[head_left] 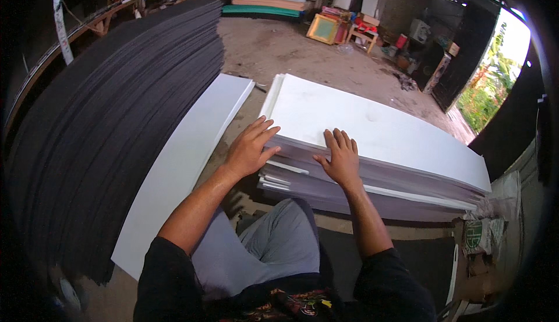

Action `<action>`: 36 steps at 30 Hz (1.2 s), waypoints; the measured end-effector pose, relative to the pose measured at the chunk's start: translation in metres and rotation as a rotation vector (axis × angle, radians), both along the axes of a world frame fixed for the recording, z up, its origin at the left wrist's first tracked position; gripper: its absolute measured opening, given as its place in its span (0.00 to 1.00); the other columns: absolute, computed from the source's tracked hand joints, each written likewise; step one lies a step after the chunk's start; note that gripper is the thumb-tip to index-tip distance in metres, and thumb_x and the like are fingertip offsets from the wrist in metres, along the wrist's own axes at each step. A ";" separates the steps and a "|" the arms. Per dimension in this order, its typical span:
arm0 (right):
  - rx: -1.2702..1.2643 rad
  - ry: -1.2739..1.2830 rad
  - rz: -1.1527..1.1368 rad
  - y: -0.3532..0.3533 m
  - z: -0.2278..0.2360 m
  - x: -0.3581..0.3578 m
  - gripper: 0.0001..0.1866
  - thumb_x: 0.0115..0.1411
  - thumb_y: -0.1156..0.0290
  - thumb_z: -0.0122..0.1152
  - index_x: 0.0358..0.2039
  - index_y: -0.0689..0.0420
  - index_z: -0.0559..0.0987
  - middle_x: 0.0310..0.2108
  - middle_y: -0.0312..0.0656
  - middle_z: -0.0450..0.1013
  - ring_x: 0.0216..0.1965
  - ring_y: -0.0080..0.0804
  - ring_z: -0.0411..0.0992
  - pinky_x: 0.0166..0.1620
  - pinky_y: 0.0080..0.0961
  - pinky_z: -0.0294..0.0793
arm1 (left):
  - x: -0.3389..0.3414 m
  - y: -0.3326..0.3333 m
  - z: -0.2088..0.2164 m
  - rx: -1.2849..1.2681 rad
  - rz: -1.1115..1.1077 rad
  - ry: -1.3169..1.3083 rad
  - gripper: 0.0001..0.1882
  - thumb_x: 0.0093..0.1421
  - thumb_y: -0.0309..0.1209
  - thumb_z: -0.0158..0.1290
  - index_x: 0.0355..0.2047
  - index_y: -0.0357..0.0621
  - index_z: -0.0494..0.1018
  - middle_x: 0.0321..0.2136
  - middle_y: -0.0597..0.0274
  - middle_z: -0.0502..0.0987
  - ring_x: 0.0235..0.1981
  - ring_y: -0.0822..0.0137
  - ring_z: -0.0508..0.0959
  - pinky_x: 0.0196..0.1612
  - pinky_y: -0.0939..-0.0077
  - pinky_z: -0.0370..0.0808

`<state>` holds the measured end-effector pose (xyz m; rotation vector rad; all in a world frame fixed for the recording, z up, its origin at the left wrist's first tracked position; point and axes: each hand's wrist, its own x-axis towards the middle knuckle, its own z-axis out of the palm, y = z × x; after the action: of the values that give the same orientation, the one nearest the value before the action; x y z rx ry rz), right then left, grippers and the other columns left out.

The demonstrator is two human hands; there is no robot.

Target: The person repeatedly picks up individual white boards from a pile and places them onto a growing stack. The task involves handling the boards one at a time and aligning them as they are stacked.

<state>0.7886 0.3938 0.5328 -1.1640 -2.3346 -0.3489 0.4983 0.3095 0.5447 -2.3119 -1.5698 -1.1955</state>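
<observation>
Touching stacked white sheets (372,118): left hand (249,148), right hand (341,160); sack (495,230), inside hidden.

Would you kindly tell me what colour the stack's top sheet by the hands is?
The top sheet is white, seen best in the head view.

over my remote feed i see a white top sheet (384,130), a tall black stack (122,95), grey trousers (284,234), a black shirt (291,303) printed red and yellow, a layered pile (269,1) banded whitish, peach and green.
</observation>
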 end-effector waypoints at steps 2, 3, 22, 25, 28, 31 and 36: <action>-0.067 -0.040 0.024 0.013 0.005 0.025 0.39 0.59 0.50 0.72 0.67 0.51 0.71 0.65 0.50 0.71 0.69 0.55 0.66 0.68 0.55 0.64 | 0.015 0.013 0.007 -0.023 -0.037 0.050 0.33 0.60 0.40 0.67 0.63 0.45 0.74 0.65 0.49 0.73 0.71 0.46 0.65 0.71 0.54 0.65; -0.082 -0.063 0.032 0.015 0.008 0.029 0.38 0.59 0.51 0.72 0.66 0.50 0.71 0.66 0.49 0.71 0.68 0.54 0.67 0.67 0.55 0.64 | 0.025 0.020 0.009 -0.035 -0.048 0.071 0.34 0.59 0.40 0.68 0.64 0.45 0.73 0.65 0.49 0.73 0.71 0.46 0.65 0.71 0.54 0.65; -0.023 -0.057 0.060 -0.051 0.014 0.028 0.31 0.59 0.70 0.67 0.65 0.43 0.76 0.65 0.38 0.74 0.66 0.45 0.72 0.67 0.51 0.68 | 0.022 -0.022 0.010 0.109 0.197 0.518 0.23 0.57 0.27 0.57 0.54 0.52 0.81 0.51 0.64 0.83 0.51 0.59 0.79 0.56 0.58 0.76; -0.045 -0.089 -0.124 -0.048 0.002 0.104 0.44 0.46 0.82 0.69 0.66 0.42 0.74 0.67 0.38 0.72 0.69 0.44 0.69 0.69 0.50 0.66 | -0.037 -0.064 0.012 0.105 0.322 0.524 0.27 0.52 0.22 0.59 0.55 0.51 0.81 0.54 0.62 0.83 0.55 0.55 0.79 0.59 0.54 0.75; 0.009 -0.030 -0.268 -0.050 -0.005 0.182 0.48 0.36 0.86 0.71 0.64 0.43 0.77 0.64 0.39 0.75 0.67 0.45 0.70 0.68 0.52 0.67 | -0.084 -0.107 0.013 -0.022 0.479 0.521 0.30 0.51 0.20 0.60 0.57 0.51 0.79 0.58 0.59 0.80 0.61 0.51 0.76 0.65 0.46 0.70; 0.135 -0.004 -0.288 -0.044 -0.016 0.211 0.40 0.46 0.85 0.63 0.62 0.45 0.79 0.64 0.44 0.75 0.65 0.52 0.72 0.66 0.59 0.68 | -0.090 -0.120 -0.001 -0.070 0.570 0.512 0.33 0.51 0.24 0.62 0.60 0.52 0.77 0.61 0.57 0.78 0.64 0.48 0.73 0.68 0.42 0.66; 0.229 0.118 -0.192 -0.042 -0.019 0.163 0.34 0.49 0.85 0.58 0.57 0.45 0.83 0.59 0.47 0.79 0.62 0.54 0.74 0.64 0.60 0.70 | 0.007 -0.090 -0.025 -0.071 0.358 0.415 0.38 0.50 0.29 0.66 0.64 0.54 0.74 0.62 0.56 0.76 0.64 0.45 0.73 0.67 0.41 0.68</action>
<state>0.9512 0.3513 0.5135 -1.2613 -2.0267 -0.5827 0.5052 0.2192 0.5199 -2.0202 -1.7745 -0.5466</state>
